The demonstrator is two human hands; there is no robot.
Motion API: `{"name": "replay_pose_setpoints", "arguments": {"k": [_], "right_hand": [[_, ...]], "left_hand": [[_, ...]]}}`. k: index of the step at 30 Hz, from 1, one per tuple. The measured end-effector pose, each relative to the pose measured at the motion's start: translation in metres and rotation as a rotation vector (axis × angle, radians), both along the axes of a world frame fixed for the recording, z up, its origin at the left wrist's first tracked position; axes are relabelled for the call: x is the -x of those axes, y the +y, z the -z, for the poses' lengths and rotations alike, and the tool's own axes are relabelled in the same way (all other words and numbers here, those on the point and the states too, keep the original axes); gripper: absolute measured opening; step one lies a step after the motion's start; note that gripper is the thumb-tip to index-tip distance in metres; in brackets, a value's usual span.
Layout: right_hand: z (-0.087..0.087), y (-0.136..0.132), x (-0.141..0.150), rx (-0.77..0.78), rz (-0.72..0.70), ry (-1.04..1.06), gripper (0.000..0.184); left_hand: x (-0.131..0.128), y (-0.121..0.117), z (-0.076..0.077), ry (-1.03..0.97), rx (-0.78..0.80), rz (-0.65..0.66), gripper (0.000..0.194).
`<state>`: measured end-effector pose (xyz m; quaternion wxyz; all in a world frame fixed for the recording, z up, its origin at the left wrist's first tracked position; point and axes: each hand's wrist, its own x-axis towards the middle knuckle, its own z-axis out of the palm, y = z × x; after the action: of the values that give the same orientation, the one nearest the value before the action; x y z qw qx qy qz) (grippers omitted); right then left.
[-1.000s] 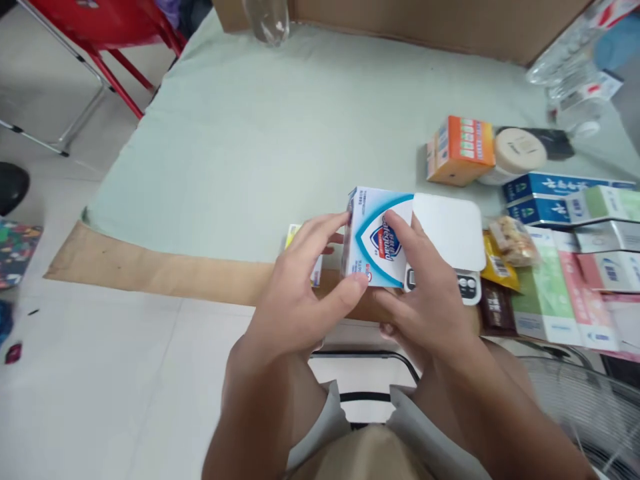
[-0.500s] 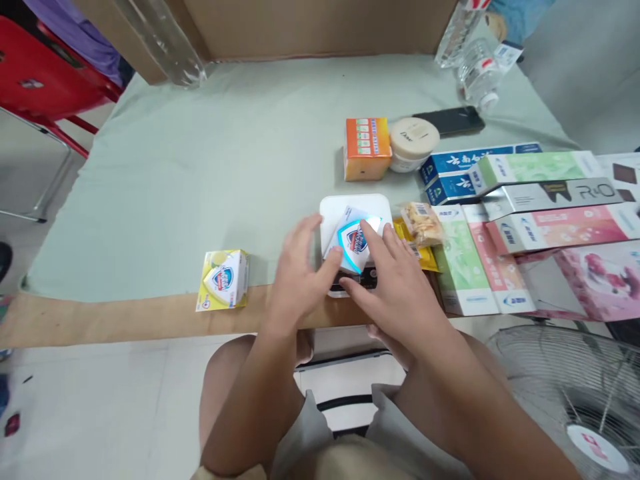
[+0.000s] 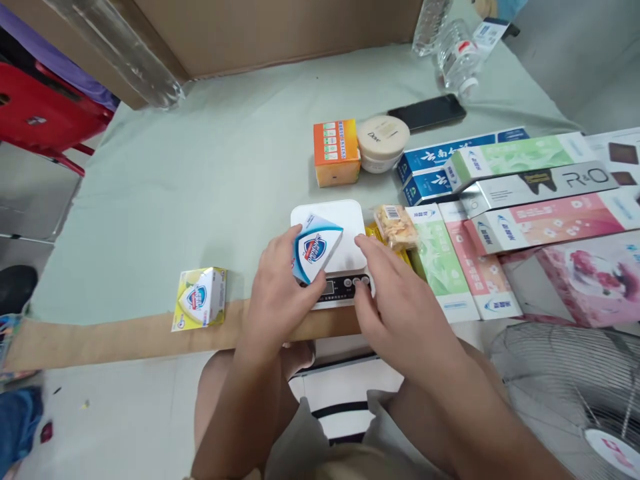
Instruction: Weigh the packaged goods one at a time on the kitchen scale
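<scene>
Both hands are over the near edge of the surface. The left hand grasps a white-and-blue soap box, fingers along its left side and thumb at its lower corner. That box sits askew over the left part of a white kitchen scale; whether its underside rests on the plate cannot be told. The right hand holds nothing, its fingers parted and slightly curled at the right side of the scale, the thumb near the buttons.

Well to the left, a yellow-and-white soap box lies alone near the front edge. Behind the scale stands an orange box with a lidded jar just beside it, and a black phone lies behind the jar. To the right of the scale, a clear snack packet lies partly over a yellow packet. Farther right are a pair of blue boxes and overlapping cartons in green, silver and pink. At the back right, a clear bottle lies on its side.
</scene>
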<state>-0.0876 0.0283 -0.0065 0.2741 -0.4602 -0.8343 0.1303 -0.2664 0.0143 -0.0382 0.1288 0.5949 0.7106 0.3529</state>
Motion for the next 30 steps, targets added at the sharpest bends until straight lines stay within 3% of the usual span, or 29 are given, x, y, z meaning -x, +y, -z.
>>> {"name": "replay_pose_setpoints", "arguments": {"k": [8, 16, 23, 26, 30], "right_hand": [[0.010, -0.009, 0.018, 0.150, -0.137, -0.372, 0.061], [0.018, -0.013, 0.035, 0.150, -0.140, -0.429, 0.061], [0.005, -0.013, 0.029, 0.163, -0.162, -0.272, 0.053], [-0.010, 0.002, 0.019, 0.169, -0.041, -0.113, 0.036], [-0.021, 0.022, 0.000, -0.005, 0.155, 0.117, 0.028]], "left_hand": [[0.013, -0.004, 0.002, -0.124, -0.033, -0.084, 0.073], [0.026, -0.008, 0.004, -0.213, -0.096, -0.045, 0.071], [0.017, 0.002, -0.007, -0.205, -0.082, 0.026, 0.070], [0.010, 0.021, -0.023, -0.185, -0.077, 0.102, 0.070], [0.000, 0.064, -0.049, -0.088, -0.109, 0.243, 0.067]]}}
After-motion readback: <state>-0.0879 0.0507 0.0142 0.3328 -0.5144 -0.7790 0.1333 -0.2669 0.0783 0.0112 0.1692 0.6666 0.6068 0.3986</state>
